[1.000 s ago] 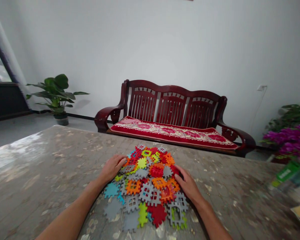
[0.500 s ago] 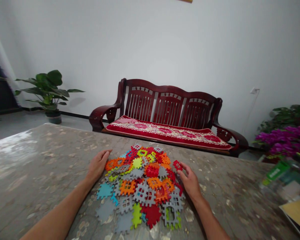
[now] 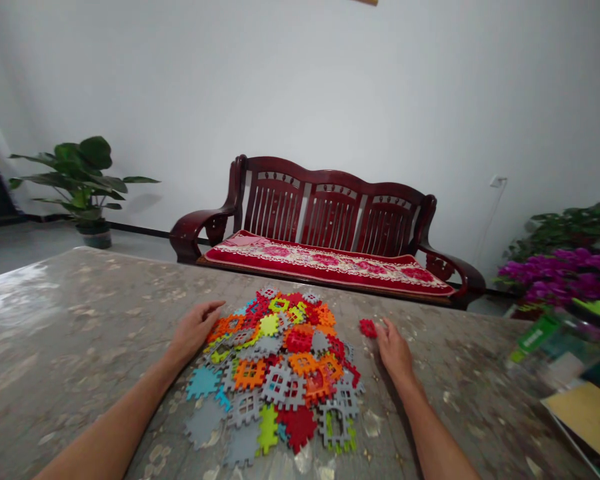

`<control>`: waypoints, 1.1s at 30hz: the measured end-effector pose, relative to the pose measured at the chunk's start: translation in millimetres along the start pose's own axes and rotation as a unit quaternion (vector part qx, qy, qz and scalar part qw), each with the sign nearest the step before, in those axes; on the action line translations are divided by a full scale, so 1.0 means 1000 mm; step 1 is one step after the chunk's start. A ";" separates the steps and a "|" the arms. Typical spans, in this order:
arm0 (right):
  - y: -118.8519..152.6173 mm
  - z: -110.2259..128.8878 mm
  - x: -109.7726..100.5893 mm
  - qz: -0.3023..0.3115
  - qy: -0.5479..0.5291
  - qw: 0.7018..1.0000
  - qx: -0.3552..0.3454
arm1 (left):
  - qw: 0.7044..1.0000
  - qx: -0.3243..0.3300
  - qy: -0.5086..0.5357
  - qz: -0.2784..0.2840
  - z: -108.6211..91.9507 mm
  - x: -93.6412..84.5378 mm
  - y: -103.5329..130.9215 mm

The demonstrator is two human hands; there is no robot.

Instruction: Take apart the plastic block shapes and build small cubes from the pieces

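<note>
A heap of flat, notched plastic building tiles in grey, orange, red, lime and blue lies on the table; a grey window tile (image 3: 245, 407) and a plain red tile (image 3: 297, 427) are at its near side. My left hand (image 3: 196, 331) rests at the heap's left edge beside the orange tiles (image 3: 225, 327), fingers loosely stretched and holding nothing. To the right of the heap, my right hand (image 3: 394, 350) has a small red window tile (image 3: 367, 327) at its fingertips, apart from the other tiles. Its exact grip is partly hidden.
The patterned grey table (image 3: 115, 320) spreads around the heap. At right stand a clear container (image 3: 560, 367) with a green label, a tan pad (image 3: 585, 417) and purple flowers (image 3: 555, 277). A wooden bench (image 3: 325, 213) is behind the table, a potted plant (image 3: 87, 180) at left.
My right hand has moved right, away from the heap, with the red window tile. My left hand stays by the heap's left edge. The view has shifted slightly.
</note>
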State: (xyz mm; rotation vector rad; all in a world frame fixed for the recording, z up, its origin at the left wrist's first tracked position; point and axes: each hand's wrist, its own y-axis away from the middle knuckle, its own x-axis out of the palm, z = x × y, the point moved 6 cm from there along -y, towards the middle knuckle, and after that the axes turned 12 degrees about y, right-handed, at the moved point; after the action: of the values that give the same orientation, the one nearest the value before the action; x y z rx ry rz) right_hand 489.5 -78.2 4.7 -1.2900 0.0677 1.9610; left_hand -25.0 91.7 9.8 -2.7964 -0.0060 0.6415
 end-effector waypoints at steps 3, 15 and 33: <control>0.001 -0.009 0.002 -0.012 -0.028 1.000 0.002 | 0.999 -0.009 0.010 0.030 0.002 0.005 0.000; -0.018 0.001 0.023 0.076 -0.048 0.987 -0.130 | 0.997 -0.004 -0.017 0.072 -0.009 0.010 0.002; -0.025 -0.003 0.030 0.053 0.072 0.990 -0.107 | 0.997 -0.019 0.030 0.062 0.005 0.010 -0.007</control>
State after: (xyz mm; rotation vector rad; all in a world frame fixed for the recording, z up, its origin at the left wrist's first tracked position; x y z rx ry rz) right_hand 501.7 -45.2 -12.1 -1.5967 -0.0026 2.0039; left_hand -18.2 100.9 3.0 -2.8687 0.1714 0.5922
